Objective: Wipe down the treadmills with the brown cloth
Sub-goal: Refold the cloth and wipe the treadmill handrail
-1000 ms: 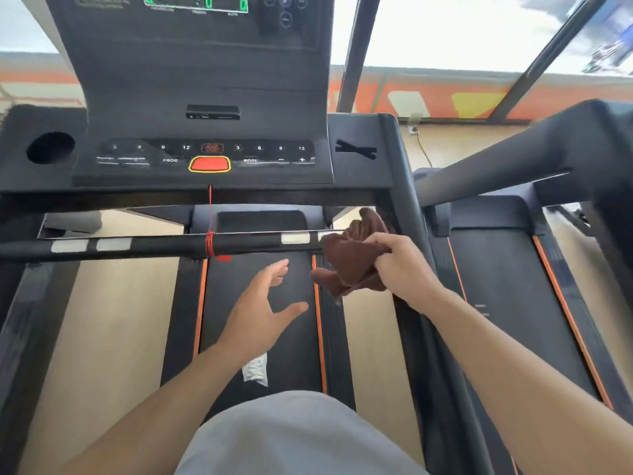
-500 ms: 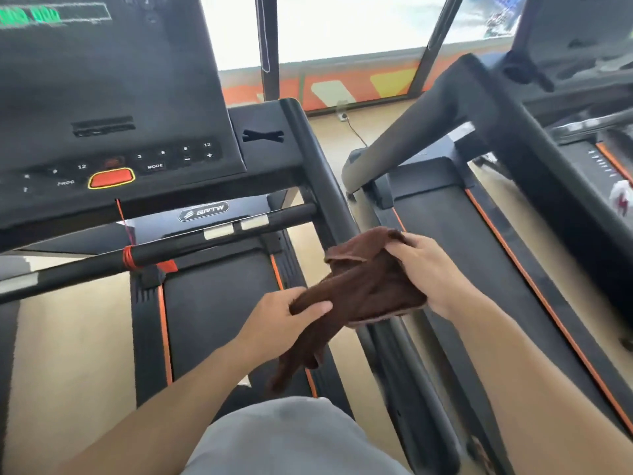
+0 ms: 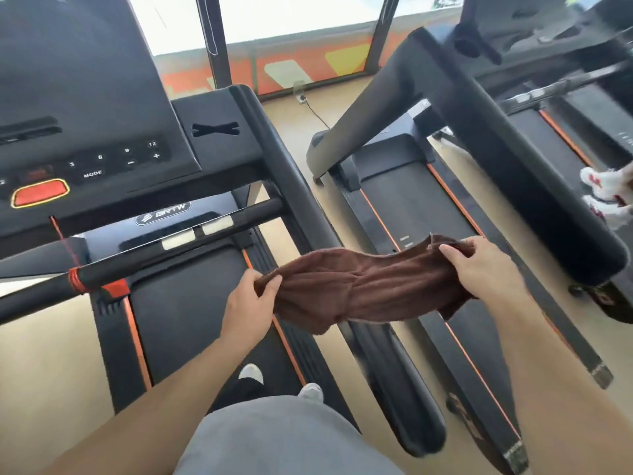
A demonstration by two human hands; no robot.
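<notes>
Both hands' grips stretch brown cloth (image 3: 359,286) between.

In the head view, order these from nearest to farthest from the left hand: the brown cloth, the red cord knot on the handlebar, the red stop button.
1. brown cloth: gripped by the left hand.
2. red cord knot: to its left, on the handlebar.
3. red stop button: upper left, on the console.

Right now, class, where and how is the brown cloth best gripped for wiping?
Grip the brown terry cloth at its two bunched ends from above, as the left hand and right hand do: it hangs stretched and sagging between them, so the slack middle offers no firm hold.
</notes>
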